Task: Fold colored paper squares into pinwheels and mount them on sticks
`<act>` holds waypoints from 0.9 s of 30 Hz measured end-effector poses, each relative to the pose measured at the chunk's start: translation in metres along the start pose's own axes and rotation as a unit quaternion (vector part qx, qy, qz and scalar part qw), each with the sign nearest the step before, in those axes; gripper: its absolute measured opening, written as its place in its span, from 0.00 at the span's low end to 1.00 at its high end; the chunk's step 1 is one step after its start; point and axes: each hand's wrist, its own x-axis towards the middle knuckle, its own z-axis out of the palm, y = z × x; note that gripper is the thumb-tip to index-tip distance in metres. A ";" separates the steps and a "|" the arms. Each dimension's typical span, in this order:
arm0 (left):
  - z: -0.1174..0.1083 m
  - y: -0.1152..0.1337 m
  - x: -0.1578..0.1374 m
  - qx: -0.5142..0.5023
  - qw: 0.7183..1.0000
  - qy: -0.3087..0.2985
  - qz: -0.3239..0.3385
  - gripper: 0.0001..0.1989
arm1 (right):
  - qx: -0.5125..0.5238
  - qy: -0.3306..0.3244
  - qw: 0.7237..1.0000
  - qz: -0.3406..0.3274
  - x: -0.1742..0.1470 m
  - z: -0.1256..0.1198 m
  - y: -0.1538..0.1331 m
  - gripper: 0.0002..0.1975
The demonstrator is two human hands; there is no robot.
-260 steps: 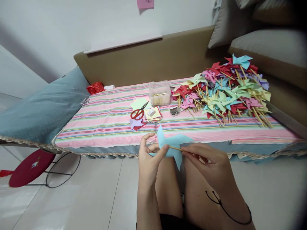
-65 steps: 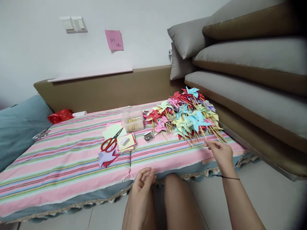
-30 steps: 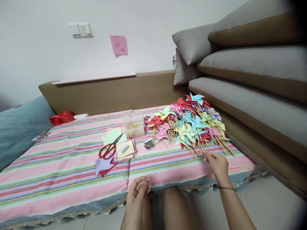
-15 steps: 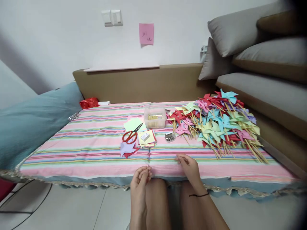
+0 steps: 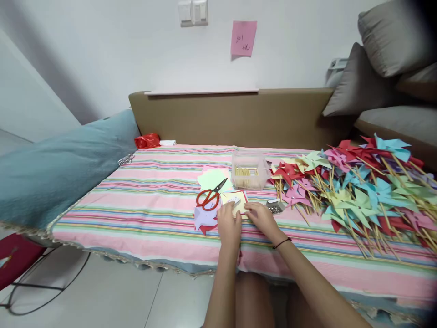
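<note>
A stack of square coloured paper, pale yellow on top with a red edge showing, lies in front of me. On it sits a small white box. My left hand reaches over the stack's near left corner, its fingers apart close to the box; whether they touch it is unclear. At the right edge, my right hand has its fingertips closed on the paper. Red-handled scissors lie just left, above purple paper cut into points. An open little box of metal pins is right of my right hand.
A clear plastic box with thin golden sticks stands behind the stack. Many paper pinwheels on sticks are heaped at the right. Pale green sheets lie behind the scissors. A red plastic bag rests at the back left.
Both hands have moved forward from the cloth's front edge to the paper stack. My right hand has closed on its edge. The view has turned left, shifting everything rightward.
</note>
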 end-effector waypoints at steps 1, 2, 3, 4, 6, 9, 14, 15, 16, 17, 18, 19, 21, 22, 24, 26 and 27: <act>0.004 0.001 0.012 0.082 0.996 -0.029 0.025 0.17 | -0.012 -0.019 1.000 -0.012 0.003 0.000 0.000 0.09; 0.008 0.001 0.022 0.100 0.994 -0.044 0.029 0.18 | -0.022 -0.038 0.999 -0.024 0.006 0.001 0.001 0.09; 0.012 0.000 0.030 0.110 0.992 -0.053 0.028 0.18 | -0.032 -0.056 0.997 -0.034 0.008 0.000 0.001 0.09; 0.015 -0.002 0.037 0.120 0.990 -0.063 0.025 0.17 | -0.040 -0.073 0.996 -0.042 0.010 0.000 0.001 0.09; 0.019 -0.006 0.047 0.126 0.989 -0.079 0.014 0.13 | -0.057 -0.099 0.992 -0.051 0.014 -0.001 0.002 0.10; 0.021 -0.012 0.057 0.120 0.988 -0.096 -0.004 0.08 | -0.078 -0.119 0.989 -0.046 0.018 -0.002 0.005 0.09; 0.004 -0.022 0.065 0.046 0.995 -0.077 -0.046 0.11 | -0.103 -0.133 0.985 -0.029 0.024 -0.003 0.008 0.08; -0.002 -0.024 0.066 0.021 0.996 -0.067 -0.052 0.12 | -0.107 -0.136 0.985 -0.028 0.025 -0.004 0.007 0.08; -0.008 -0.027 0.066 -0.005 0.997 -0.057 -0.057 0.13 | -0.111 -0.138 0.984 -0.028 0.026 -0.005 0.006 0.07; -0.015 -0.030 0.066 -0.032 0.996 -0.046 -0.063 0.14 | -0.115 -0.139 0.983 -0.027 0.027 -0.006 0.005 0.07; -0.022 -0.033 0.066 -0.059 0.995 -0.036 -0.070 0.14 | -0.119 -0.138 0.983 -0.027 0.028 -0.006 0.003 0.08; -0.028 -0.036 0.066 -0.085 0.993 -0.025 -0.078 0.14 | -0.124 -0.137 0.982 -0.026 0.029 -0.007 0.001 0.09; -0.040 -0.041 0.064 -0.137 0.986 -0.004 -0.098 0.14 | -0.134 -0.130 0.982 -0.024 0.029 -0.008 -0.004 0.10; -0.044 -0.043 0.063 -0.161 0.981 0.004 -0.109 0.14 | -0.139 -0.126 0.982 -0.023 0.029 -0.008 -0.006 0.10; -0.050 -0.045 0.060 -0.207 0.969 0.015 -0.134 0.15 | -0.148 -0.120 0.981 -0.022 0.029 -0.008 -0.010 0.10; -0.052 -0.045 0.057 -0.251 0.955 0.017 -0.160 0.16 | -0.153 -0.115 0.981 -0.019 0.029 -0.007 -0.013 0.10; -0.051 -0.044 0.056 -0.274 0.946 0.014 -0.174 0.15 | -0.153 -0.114 0.981 -0.017 0.029 -0.007 -0.013 0.10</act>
